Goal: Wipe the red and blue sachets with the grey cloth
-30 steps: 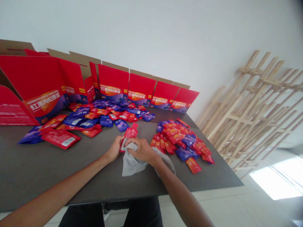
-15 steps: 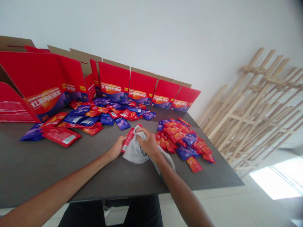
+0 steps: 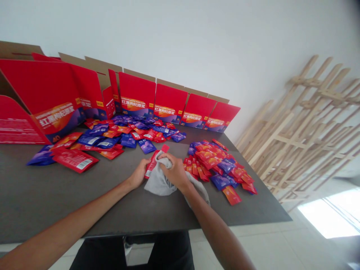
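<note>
Just above the dark table [image 3: 118, 202], my left hand [image 3: 138, 174] grips a red sachet [image 3: 151, 165] by its left edge. My right hand [image 3: 173, 170] is closed on a grey cloth [image 3: 161, 183], which lies against the sachet and covers much of its right side. The sachet's upper end sticks out beyond the cloth. Loose cloth hangs down under my right wrist and trails to the right on the table. To the right of my right hand is a heap of red and purple sachets [image 3: 210, 155].
Another spread of red and purple sachets [image 3: 135, 131] lies at the back left. Behind it stands a row of open red cartons [image 3: 137, 90] along the white wall. A wooden slatted frame [image 3: 289, 131] leans beyond the table's right edge.
My right hand and the cloth have moved slightly down along the sachet, so more of its upper end shows. My left hand keeps its grip. The view has shifted a little.
</note>
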Demonstrator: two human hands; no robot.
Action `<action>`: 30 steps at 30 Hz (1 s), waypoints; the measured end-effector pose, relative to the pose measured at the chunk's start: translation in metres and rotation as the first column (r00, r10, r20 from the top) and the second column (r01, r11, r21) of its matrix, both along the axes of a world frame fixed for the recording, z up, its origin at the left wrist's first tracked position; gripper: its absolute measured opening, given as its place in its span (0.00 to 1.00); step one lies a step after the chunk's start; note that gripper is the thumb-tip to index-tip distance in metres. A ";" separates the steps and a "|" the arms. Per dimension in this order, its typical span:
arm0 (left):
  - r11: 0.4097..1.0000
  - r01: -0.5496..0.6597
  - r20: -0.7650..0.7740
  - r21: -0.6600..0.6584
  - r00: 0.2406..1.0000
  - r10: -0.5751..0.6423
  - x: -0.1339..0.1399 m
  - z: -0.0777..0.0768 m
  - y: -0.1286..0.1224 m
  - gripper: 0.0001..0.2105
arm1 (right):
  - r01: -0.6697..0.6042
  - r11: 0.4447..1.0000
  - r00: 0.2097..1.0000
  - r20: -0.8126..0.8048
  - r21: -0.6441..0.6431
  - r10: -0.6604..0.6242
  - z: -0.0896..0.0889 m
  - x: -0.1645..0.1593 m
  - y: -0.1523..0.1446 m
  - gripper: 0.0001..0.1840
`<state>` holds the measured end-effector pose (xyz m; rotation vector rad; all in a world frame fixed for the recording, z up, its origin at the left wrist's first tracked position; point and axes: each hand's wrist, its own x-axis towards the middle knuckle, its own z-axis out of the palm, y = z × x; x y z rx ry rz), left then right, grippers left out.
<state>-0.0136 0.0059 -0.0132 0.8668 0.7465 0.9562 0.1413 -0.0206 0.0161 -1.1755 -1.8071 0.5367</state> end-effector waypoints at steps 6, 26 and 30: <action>1.000 -0.005 0.020 -0.006 1.000 0.005 0.000 -0.001 0.001 0.13 | 0.018 1.000 0.997 -0.077 0.018 -0.017 0.000 0.003 0.004 0.10; 0.999 -0.034 0.064 -0.022 0.997 0.035 0.000 -0.002 0.002 0.14 | -0.042 0.999 0.999 0.001 0.013 0.042 0.001 0.006 0.003 0.10; 1.000 -0.006 0.085 0.002 0.996 0.005 -0.003 -0.005 0.005 0.15 | -0.319 0.940 0.930 0.152 -0.117 0.335 0.003 0.002 -0.004 0.10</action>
